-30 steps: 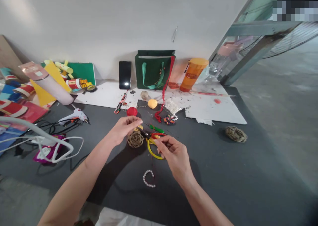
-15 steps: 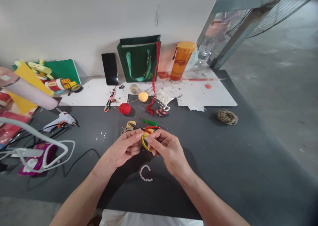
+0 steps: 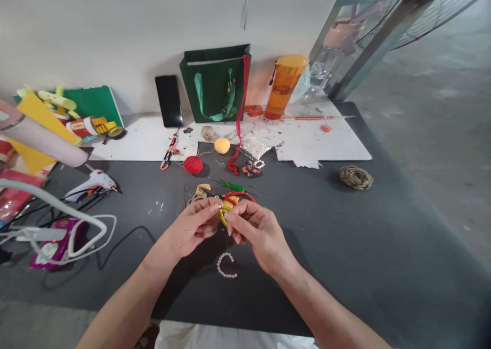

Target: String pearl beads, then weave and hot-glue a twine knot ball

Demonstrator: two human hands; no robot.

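Left hand [image 3: 199, 222]: thumb and forefinger pinched narrow on what appears to be a pale bead [image 3: 220, 206]. Right hand [image 3: 253, 227]: fingertips drawn together just beside the left; whatever lies between them is too small to confirm. The pearl strand [image 3: 219, 267] lies in an open curve on the dark surface [image 3: 364, 267], below both hands, with a fine dark-red thread [image 3: 235, 245] running up toward the right hand. Assessed handling: strand light and limp along the thread; beads hard, smooth, liable to slip or roll; thread soft, probably prone to snag on the scissors [image 3: 245, 196] under the fingers. Recommended hold: fingertip pinch across a bead's sides, thread gripped near its end, strand lifted with light tension only.
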